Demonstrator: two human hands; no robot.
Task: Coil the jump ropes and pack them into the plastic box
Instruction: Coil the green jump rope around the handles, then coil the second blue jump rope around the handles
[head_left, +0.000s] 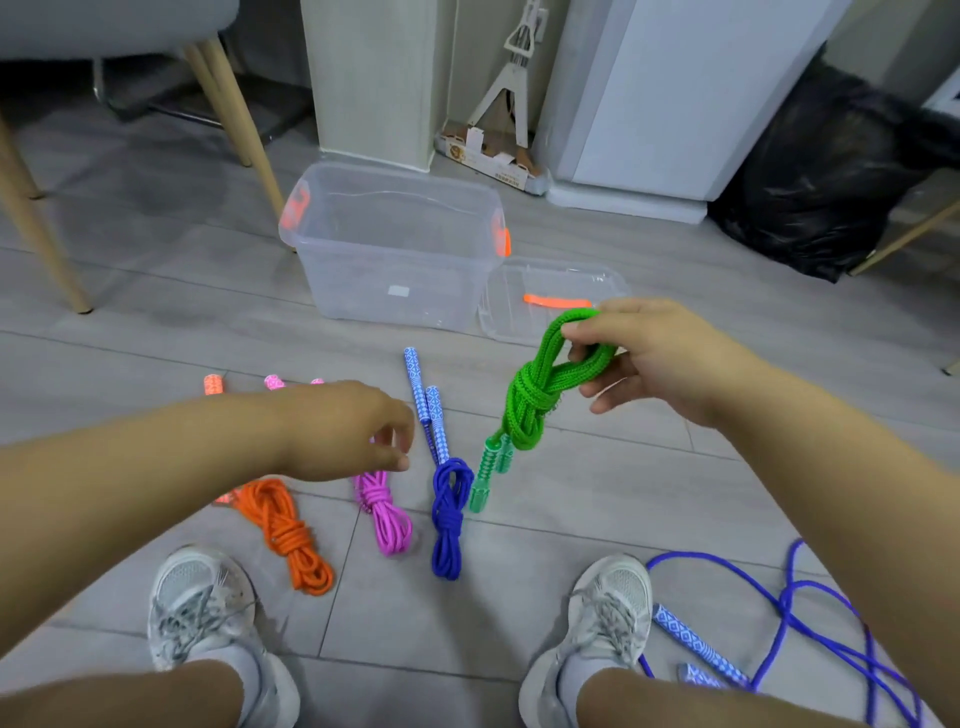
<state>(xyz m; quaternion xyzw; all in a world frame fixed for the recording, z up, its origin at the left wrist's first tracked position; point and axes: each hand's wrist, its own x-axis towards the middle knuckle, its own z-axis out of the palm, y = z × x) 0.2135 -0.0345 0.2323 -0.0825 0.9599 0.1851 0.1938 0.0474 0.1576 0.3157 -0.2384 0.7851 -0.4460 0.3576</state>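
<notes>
Rope coil (535, 395), green and knotted, hung pinched in your right hand (654, 358), your left hand (353, 431) hovered relaxed, empty, over the pink rope (387, 512), plastic box (395, 291) behind.

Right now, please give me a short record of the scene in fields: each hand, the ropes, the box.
right hand: holds the coiled green rope by its loop, handles hanging down
left hand: holds nothing, above the pink rope
coiled on the floor: orange rope, pink rope, dark blue rope
uncoiled: loose blue rope beside the right shoe
plastic box: open, no rope seen inside
lid: on the floor, right of the plastic box
</notes>
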